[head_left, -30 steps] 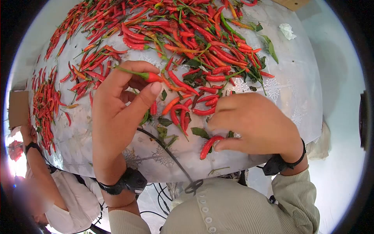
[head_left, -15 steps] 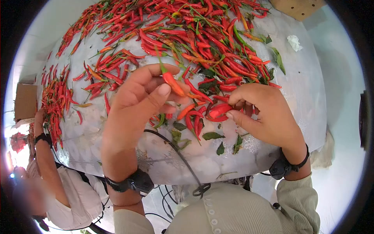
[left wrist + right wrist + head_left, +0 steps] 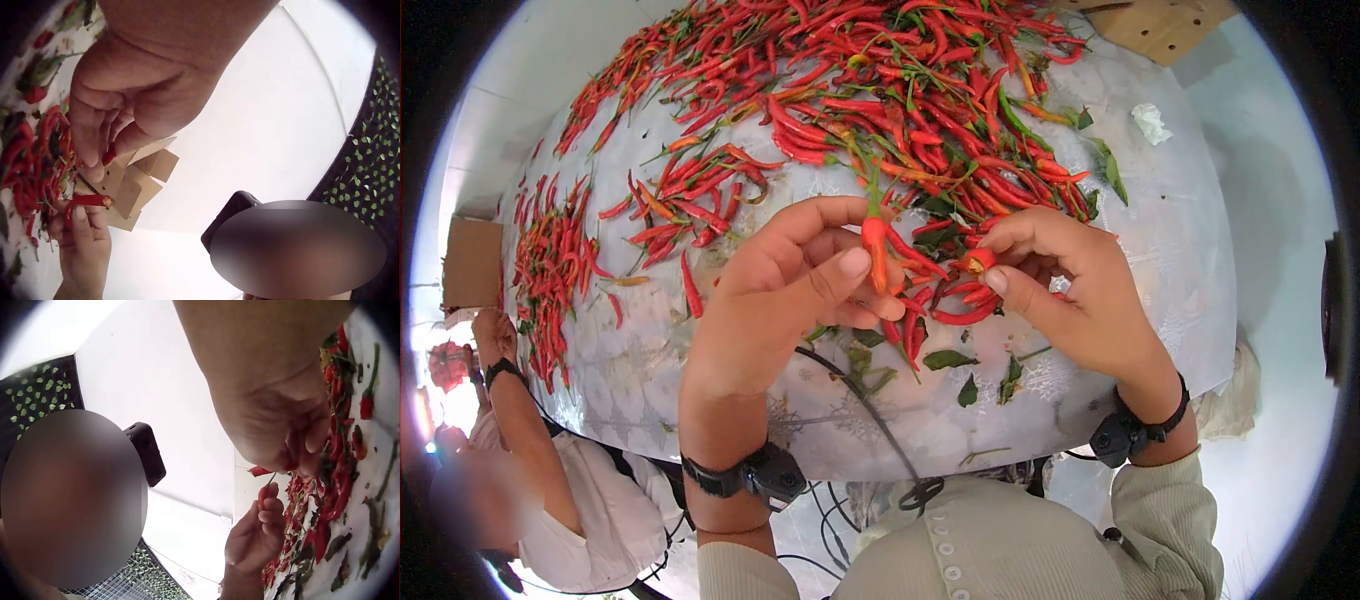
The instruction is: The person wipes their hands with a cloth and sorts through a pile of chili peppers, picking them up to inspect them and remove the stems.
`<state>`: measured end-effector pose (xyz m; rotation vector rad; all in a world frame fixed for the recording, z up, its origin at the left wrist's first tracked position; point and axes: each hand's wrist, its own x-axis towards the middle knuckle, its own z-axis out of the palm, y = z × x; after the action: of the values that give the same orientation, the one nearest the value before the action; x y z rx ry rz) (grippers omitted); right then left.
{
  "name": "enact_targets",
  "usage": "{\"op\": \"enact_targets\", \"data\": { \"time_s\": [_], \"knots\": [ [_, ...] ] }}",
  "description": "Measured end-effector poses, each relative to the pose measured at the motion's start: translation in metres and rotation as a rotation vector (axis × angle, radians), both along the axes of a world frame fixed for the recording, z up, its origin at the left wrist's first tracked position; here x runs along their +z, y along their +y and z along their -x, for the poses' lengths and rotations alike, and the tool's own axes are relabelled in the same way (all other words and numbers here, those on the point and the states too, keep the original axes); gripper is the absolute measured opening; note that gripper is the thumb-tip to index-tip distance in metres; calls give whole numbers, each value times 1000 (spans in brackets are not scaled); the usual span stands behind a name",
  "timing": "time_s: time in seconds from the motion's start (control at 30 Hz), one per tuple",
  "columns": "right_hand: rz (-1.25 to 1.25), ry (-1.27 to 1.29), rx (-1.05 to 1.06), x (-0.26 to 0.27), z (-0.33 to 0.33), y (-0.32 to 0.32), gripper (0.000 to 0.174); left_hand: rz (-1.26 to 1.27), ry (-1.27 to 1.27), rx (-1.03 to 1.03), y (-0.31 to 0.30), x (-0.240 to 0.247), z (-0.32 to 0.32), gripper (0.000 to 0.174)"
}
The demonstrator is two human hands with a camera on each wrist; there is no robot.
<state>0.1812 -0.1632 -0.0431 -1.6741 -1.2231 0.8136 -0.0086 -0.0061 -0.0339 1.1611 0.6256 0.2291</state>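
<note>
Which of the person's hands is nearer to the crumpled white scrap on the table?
Right. In the head view, the right hand is below the white scrap and somewhat left of it; the left hand, pinching a red chilli, is much farther left.

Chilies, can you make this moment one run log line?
left hand: holds stemmed chili | right hand: holds stemless chili | chili pile: on table

A perforated cardboard box [image 3: 1175,35] sits at the far right of a snowflake-patterned table cover [image 3: 1175,300], near a crumpled white tissue [image 3: 1151,123]. At left, a brown carton [image 3: 473,262] stands by the table's edge, near a person in a white shirt [image 3: 615,500]. A leaf-dotted dark panel [image 3: 369,156] hangs beside a white wall [image 3: 269,106].
</note>
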Motion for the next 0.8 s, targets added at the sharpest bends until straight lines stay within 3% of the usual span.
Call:
{"op": "enact_targets", "data": {
  "time_s": [0.37, 0.47, 0.67, 0.8],
  "knots": [
    [-2, 321, 3, -4, 2, 0, 17, -18, -69, -67, -3, -1, -3, 37],
    [37, 37, 22, 4, -7, -2, 16, -58, -91, -40, -3, -3, -1, 34],
    [51, 61, -95, 8, -22, -5, 13, -62, 3, 113, 9, -1, 2, 32],
    [68, -147, 47, 5, -12, -3, 15, -123, 36, 272, 7, -5, -2, 43]
  ]
}}
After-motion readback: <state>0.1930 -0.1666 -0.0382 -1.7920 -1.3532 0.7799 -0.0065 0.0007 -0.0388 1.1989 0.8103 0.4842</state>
